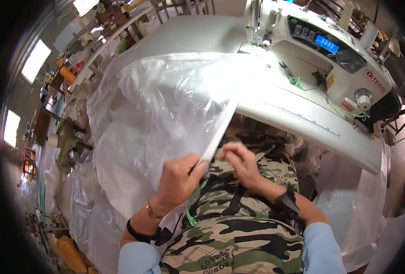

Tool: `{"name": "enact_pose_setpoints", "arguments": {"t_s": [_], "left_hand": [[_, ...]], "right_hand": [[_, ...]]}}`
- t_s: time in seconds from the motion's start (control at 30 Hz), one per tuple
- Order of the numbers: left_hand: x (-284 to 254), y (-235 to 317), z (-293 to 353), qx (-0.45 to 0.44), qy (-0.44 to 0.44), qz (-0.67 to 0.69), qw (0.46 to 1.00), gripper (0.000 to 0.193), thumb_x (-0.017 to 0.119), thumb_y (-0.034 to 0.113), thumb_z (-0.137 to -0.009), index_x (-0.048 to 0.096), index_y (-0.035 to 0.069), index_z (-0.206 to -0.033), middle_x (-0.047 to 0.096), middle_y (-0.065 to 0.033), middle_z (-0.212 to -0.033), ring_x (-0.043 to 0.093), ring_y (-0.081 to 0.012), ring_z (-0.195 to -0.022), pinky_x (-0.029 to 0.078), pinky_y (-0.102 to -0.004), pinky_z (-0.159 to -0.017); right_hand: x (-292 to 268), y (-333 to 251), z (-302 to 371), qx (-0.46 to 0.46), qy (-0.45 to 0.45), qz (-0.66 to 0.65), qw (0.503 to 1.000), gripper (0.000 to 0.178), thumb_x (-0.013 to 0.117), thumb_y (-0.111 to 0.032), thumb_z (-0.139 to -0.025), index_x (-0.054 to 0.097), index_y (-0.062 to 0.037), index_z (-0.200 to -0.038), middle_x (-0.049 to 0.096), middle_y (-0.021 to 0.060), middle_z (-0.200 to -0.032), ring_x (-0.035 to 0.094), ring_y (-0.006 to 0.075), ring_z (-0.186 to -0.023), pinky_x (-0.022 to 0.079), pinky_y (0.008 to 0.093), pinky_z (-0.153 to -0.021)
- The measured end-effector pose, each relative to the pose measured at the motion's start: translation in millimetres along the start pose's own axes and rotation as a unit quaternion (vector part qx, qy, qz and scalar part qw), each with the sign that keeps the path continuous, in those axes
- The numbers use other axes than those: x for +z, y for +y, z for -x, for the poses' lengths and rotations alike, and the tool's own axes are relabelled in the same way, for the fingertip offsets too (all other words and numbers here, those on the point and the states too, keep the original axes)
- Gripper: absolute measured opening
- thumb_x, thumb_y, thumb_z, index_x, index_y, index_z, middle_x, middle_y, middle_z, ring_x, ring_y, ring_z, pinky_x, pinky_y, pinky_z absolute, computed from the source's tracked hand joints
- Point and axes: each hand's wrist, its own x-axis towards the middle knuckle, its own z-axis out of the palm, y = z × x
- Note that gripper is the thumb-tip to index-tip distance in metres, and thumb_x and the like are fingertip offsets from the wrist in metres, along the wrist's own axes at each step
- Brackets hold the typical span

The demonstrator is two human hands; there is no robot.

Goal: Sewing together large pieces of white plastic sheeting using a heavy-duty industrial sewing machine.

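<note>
Over the lap (pixel 232 201), plastic sheeting (pixel 143 107) is being pinched, seemingly for tautness, by left hand (pixel 179 179); what curled right hand (pixel 244 167) grips is unclear.

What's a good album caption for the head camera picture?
Left hand grips the edge of a translucent plastic sheet by an industrial sewing machine, right hand curled nearby.
</note>
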Motion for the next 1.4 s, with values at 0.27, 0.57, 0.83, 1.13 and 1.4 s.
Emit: {"name": "enact_pose_setpoints", "arguments": {"t_s": [0.27, 0.57, 0.83, 1.13, 1.4], "left_hand": [[-59, 44, -36, 0.231, -0.06, -0.262, 0.935, 0.009, 0.056, 0.001, -0.076, 0.056, 0.0, -0.085, 0.055, -0.0121, -0.069, 0.061, -0.0296, -0.063, 0.047, -0.0385, -0.054], [5, -29, 4, 0.206, -0.1, -0.239, 0.944, 0.01, 0.058, 0.005, -0.074, 0.048, 0.006, -0.075, 0.051, -0.008, -0.065, 0.058, -0.0229, -0.059, 0.046, -0.0348, -0.049], [32, -34, 12, 0.224, -0.082, -0.236, 0.942, 0.008, 0.058, 0.006, -0.071, 0.05, 0.007, -0.072, 0.05, -0.0048, -0.065, 0.058, -0.0172, -0.057, 0.048, -0.028, -0.049], [36, -32, 18, 0.208, -0.045, -0.239, 0.947, 0.009, 0.057, 0.005, -0.067, 0.048, 0.007, -0.068, 0.048, -0.0039, -0.063, 0.057, -0.0143, -0.056, 0.043, -0.027, -0.046], [21, -16, 16, 0.192, -0.035, -0.23, 0.954, 0.023, 0.059, 0.004, -0.07, 0.061, -0.006, -0.091, 0.053, -0.0081, -0.072, 0.057, -0.0176, -0.057, 0.044, -0.0283, -0.048]], "right_hand": [[107, 62, -115, -0.238, -0.255, 0.374, 0.859, 0.022, 0.059, -0.015, -0.087, 0.061, -0.0003, -0.104, 0.066, 0.0188, -0.1, 0.064, 0.0309, -0.091, 0.051, 0.0379, -0.082], [5, -22, -80, 0.041, -0.472, 0.405, 0.782, 0.031, 0.061, -0.024, -0.085, 0.063, -0.0052, -0.109, 0.067, 0.0227, -0.093, 0.065, 0.0398, -0.086, 0.052, 0.0469, -0.075], [-64, -67, -166, -0.224, -0.136, 0.618, 0.741, 0.019, 0.062, -0.016, -0.085, 0.065, -0.0067, -0.101, 0.064, 0.01, -0.087, 0.057, 0.0268, -0.088, 0.045, 0.0389, -0.074], [-66, -103, -208, -0.182, -0.182, 0.505, 0.824, 0.034, 0.054, 0.007, -0.08, 0.066, -0.006, -0.109, 0.065, 0.0099, -0.102, 0.064, 0.0293, -0.091, 0.052, 0.037, -0.083], [-110, -54, -175, -0.208, -0.122, 0.536, 0.809, 0.033, 0.057, 0.008, -0.073, 0.066, -0.0105, -0.099, 0.063, 0.0061, -0.106, 0.067, 0.0282, -0.081, 0.055, 0.0375, -0.072]]}}
